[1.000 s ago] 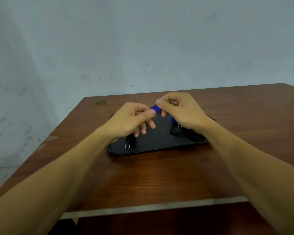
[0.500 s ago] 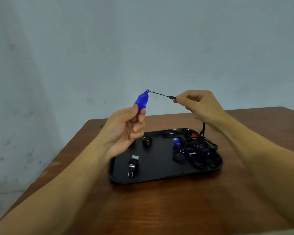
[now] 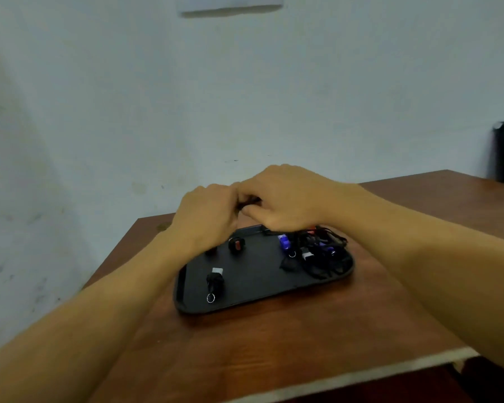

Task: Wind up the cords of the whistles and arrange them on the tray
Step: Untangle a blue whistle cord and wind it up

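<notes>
Gripping: left hand and right hand meet above tray, fingers curled on dark cord.
Whistle: hidden between hands.
Tray: wound whistles left, tangle right.
Writing: none legible.

Wooden table, pale wall (perhaps scuffed)

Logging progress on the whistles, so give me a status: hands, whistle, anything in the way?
Both hands, left and right, together above the tray, fingers curled round something dark. Whistle itself hidden. Tangled cords heaped at the tray's right end.
</notes>
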The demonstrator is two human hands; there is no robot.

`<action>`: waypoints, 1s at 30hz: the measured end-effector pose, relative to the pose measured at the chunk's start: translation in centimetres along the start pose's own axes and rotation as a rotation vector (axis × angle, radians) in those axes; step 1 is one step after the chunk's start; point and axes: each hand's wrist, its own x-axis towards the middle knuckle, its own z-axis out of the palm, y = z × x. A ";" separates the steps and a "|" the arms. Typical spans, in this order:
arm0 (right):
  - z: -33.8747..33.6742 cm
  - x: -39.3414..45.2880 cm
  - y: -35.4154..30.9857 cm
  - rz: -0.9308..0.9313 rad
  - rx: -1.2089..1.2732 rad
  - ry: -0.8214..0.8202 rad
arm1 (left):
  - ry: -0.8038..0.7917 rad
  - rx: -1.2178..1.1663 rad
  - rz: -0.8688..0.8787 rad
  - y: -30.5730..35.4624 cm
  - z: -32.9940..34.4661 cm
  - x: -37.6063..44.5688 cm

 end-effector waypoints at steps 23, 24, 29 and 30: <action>-4.8 1.1 3.2 0.170 0.438 0.283 | 0.493 -0.940 -0.192 0.3 -4.9 1.6; -5.2 1.1 3.3 0.172 0.410 0.276 | 0.504 -0.902 -0.226 -0.1 -5.0 2.1; -6.8 2.1 2.6 0.130 0.264 0.222 | 0.438 -0.330 -0.215 -2.3 -5.1 3.3; -7.0 2.3 2.5 0.121 0.232 0.217 | 0.395 -0.247 -0.213 -2.4 -5.0 3.3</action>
